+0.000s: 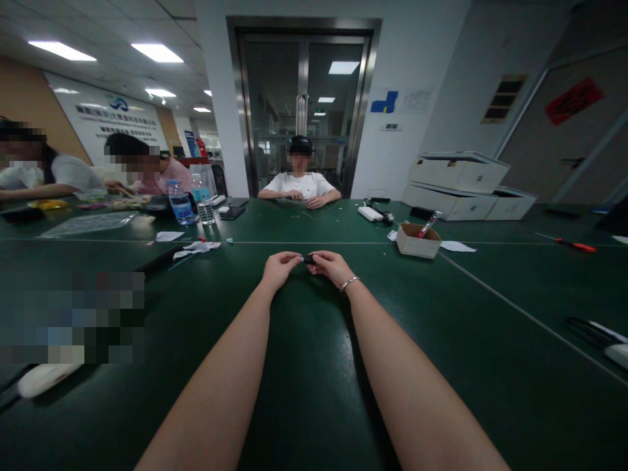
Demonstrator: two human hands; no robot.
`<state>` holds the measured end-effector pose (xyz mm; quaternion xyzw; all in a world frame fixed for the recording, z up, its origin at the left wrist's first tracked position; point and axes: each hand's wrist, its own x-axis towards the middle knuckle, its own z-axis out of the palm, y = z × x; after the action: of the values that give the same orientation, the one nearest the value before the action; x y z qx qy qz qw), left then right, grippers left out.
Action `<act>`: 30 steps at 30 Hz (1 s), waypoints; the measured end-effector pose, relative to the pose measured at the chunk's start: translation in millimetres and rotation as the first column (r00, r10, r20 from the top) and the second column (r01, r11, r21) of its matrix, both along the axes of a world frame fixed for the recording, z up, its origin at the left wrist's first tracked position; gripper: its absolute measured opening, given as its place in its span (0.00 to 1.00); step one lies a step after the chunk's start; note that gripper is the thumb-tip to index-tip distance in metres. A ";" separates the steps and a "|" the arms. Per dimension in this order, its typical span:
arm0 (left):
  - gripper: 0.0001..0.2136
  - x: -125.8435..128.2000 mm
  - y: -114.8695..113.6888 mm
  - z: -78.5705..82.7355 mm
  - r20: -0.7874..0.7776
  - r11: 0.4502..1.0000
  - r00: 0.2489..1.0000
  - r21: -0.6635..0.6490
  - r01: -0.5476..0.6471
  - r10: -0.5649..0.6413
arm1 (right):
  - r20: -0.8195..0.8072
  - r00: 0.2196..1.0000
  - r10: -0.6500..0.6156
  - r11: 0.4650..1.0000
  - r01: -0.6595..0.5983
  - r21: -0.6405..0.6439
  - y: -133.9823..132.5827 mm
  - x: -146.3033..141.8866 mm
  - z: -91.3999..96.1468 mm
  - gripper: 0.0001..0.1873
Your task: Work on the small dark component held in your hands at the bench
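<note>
Both my arms reach forward over the dark green table. Between my fingertips is a small black object with a silvery end, too small to name surely. My right hand pinches its black body from the right, and a silver bracelet circles that wrist. On the other side, my left hand has thumb and finger closed at the silvery end. The fingers hide part of the object. It is held just above or on the tabletop; I cannot tell which.
An open cardboard box with a marker-like stick stands right of my hands. Paper scraps lie to the left, with water bottles beyond. A person sits opposite. White boxes and an orange-handled screwdriver are at right.
</note>
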<state>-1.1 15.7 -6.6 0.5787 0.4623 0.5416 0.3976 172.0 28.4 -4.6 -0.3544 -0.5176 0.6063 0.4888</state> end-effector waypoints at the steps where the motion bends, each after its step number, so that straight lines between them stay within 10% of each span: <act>1: 0.12 0.5 -0.2 0.4 -0.004 1.000 1.000 -0.014 -0.006 0.006 | 0.002 1.000 0.008 1.000 -0.008 0.009 0.4 0.4 -0.7 0.04; 30: 0.20 -5.1 8.8 -11.5 -0.262 0.995 0.963 -0.059 -0.080 0.061 | 0.052 0.999 0.003 0.999 -0.005 0.036 3.1 0.1 -3.2 0.07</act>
<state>-6.1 24.5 -18.1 0.6137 0.5493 0.4585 0.3339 172.2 31.5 -7.8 -0.3603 -0.5416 0.5884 0.4802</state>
